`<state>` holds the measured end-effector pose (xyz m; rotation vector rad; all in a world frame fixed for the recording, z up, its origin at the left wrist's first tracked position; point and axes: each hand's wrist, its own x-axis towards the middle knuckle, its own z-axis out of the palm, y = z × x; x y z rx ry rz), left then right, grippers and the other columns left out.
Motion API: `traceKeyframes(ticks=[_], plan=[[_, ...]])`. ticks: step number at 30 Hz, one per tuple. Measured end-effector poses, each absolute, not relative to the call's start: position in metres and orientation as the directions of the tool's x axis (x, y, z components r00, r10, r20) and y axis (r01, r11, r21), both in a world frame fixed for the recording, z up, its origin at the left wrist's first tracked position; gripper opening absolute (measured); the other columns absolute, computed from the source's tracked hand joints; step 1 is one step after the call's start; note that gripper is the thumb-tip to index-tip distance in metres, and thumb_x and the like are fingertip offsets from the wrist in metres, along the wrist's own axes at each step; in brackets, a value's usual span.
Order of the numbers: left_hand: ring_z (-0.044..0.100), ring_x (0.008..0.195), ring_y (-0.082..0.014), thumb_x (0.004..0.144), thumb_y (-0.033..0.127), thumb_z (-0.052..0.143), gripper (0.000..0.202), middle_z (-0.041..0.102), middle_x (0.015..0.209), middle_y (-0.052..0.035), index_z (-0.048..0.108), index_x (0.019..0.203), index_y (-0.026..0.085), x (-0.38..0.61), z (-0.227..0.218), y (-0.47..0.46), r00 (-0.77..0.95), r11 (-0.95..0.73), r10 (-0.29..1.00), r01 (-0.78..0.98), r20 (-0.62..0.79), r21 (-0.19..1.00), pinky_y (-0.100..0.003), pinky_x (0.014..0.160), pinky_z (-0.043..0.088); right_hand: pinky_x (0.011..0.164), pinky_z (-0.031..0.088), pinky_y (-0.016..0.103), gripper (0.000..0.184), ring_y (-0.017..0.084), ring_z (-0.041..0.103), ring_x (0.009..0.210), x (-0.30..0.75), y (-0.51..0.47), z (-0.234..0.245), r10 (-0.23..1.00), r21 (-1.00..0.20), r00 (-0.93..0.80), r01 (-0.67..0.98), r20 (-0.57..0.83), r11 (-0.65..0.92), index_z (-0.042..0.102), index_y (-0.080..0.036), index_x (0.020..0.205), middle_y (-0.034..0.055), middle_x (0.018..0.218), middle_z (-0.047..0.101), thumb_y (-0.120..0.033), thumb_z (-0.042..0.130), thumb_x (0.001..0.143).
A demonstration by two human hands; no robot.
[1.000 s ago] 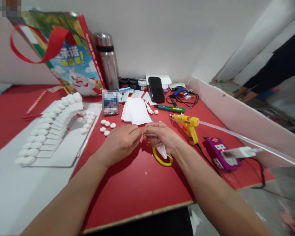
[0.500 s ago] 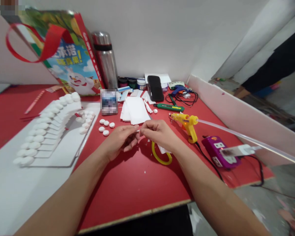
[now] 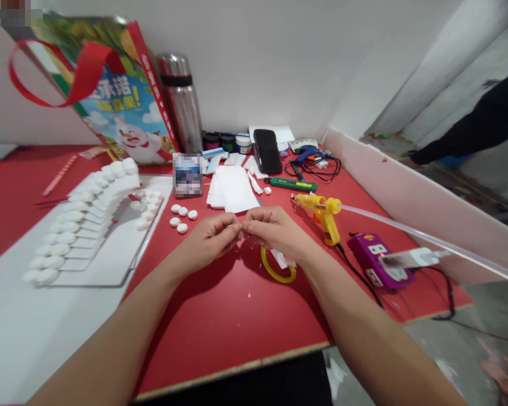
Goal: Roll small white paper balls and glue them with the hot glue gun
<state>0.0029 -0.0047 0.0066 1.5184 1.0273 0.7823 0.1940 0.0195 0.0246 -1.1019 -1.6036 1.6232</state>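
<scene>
My left hand (image 3: 214,237) and my right hand (image 3: 268,228) meet fingertip to fingertip above the red table, both closed in a pinch. Whatever is between the fingers is too small and covered to make out. Several white rounded pieces (image 3: 182,212) lie just left of my left hand. Beyond the fingers are stacked white paper sheets (image 3: 237,189). Partly under my right hand rests a yellow ring-shaped handle (image 3: 279,276), with white scraps beside it. A white stepped model (image 3: 88,242), edged with similar white pieces, stands on a white board (image 3: 21,332) at the left.
To the right are a yellow hot glue gun (image 3: 322,211) with a long clear stick and a purple power box (image 3: 375,262). Behind lie a green cutter (image 3: 292,184) and black phone (image 3: 267,152). A steel flask (image 3: 181,107) and gift bag (image 3: 127,113) stand back left.
My left fingers have drawn in and closed against the right fingertips, covering a small white bit seen between them before. A person's dark-clothed limb at the far right has shifted.
</scene>
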Motion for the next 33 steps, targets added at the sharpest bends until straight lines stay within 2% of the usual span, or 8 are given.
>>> traceKeyframes(ticks=[4,7,10,13,15,18,23,33], plan=[[0.052,0.07,-0.0151,0.1,0.027,0.046,0.023,0.058,0.075,-0.0009,0.056,0.081,0.018,0.005,0.01,-0.003,0.401,-0.438,0.881,0.494,0.25,0.751,-0.029,0.066,0.036,0.044,0.02,0.021,0.017,0.005,0.034,0.044,0.19,0.019,0.02,0.884,-0.987,-0.44,0.053,-0.157,-0.149,0.06,-0.017,0.065,-0.0074,0.048,0.046,-0.031,0.062,0.076],[0.051,0.07,-0.0167,0.097,0.024,0.046,0.02,0.058,0.076,-0.0025,0.055,0.08,0.018,0.007,0.01,-0.003,0.45,-0.534,0.842,0.617,0.298,0.578,-0.03,0.065,0.032,0.044,0.019,0.022,0.018,0.005,0.033,0.043,0.186,0.019,0.015,0.884,-0.983,-0.435,0.025,-0.173,-0.18,0.058,-0.018,0.064,-0.008,0.047,0.043,-0.03,0.06,0.076],[0.051,0.066,-0.0154,0.097,0.03,0.048,0.023,0.056,0.071,-0.0011,0.054,0.078,0.019,0.009,0.01,-0.004,0.345,-0.375,0.915,0.531,0.21,0.759,-0.028,0.063,0.034,0.046,0.023,0.022,0.018,0.006,0.033,0.043,0.185,0.019,0.015,0.895,-0.991,-0.427,0.044,-0.13,-0.123,0.056,-0.019,0.064,-0.0083,0.048,0.042,-0.03,0.059,0.078],[0.045,0.046,-0.0111,0.099,0.046,0.041,0.04,0.053,0.059,0.0006,0.053,0.071,0.018,0.01,0.01,-0.003,0.262,0.134,0.948,0.177,-0.178,0.975,-0.025,0.048,0.032,0.051,0.028,0.023,0.017,0.007,0.037,0.049,0.188,0.017,0.019,0.901,-0.97,-0.433,0.206,0.025,0.126,0.06,-0.018,0.067,-0.0065,0.052,0.046,-0.025,0.056,0.081],[0.04,0.035,-0.0094,0.098,0.052,0.035,0.05,0.054,0.054,-0.0012,0.055,0.068,0.017,0.009,0.011,0.0,0.348,0.444,0.842,-0.014,-0.412,0.896,-0.023,0.038,0.021,0.054,0.029,0.024,0.018,0.008,0.039,0.052,0.191,0.015,0.022,0.874,-0.877,-0.457,0.34,0.161,0.34,0.063,-0.017,0.07,-0.0051,0.056,0.05,-0.022,0.054,0.085],[0.037,0.028,-0.0078,0.094,0.048,0.043,0.046,0.055,0.05,-0.0023,0.058,0.065,0.016,0.006,0.012,0.004,0.451,0.62,0.733,-0.136,-0.509,0.772,-0.021,0.032,0.01,0.06,0.032,0.026,0.02,0.01,0.047,0.058,0.195,0.014,0.023,0.79,-0.689,-0.532,0.45,0.304,0.568,0.067,-0.016,0.079,-0.0011,0.065,0.061,-0.021,0.052,0.091],[0.033,0.029,-0.0042,0.086,0.034,0.06,0.03,0.052,0.047,-0.0002,0.059,0.063,0.014,0.005,0.015,0.003,0.41,0.616,0.764,-0.236,-0.498,0.751,-0.017,0.032,0.013,0.069,0.036,0.028,0.023,0.015,0.058,0.072,0.196,0.014,0.022,0.747,-0.561,-0.615,0.537,0.251,0.63,0.07,-0.015,0.092,0.0067,0.083,0.072,-0.024,0.049,0.097],[0.038,0.044,-0.0067,0.093,0.035,0.058,0.025,0.051,0.062,0.0038,0.054,0.076,0.018,0.007,0.01,-0.003,0.302,0.223,0.93,-0.016,-0.208,0.975,-0.022,0.046,0.025,0.06,0.029,0.026,0.023,0.009,0.042,0.057,0.194,0.015,0.024,0.853,-0.708,-0.485,0.534,0.192,0.463,0.058,-0.018,0.071,-0.0033,0.06,0.051,-0.022,0.052,0.094]])
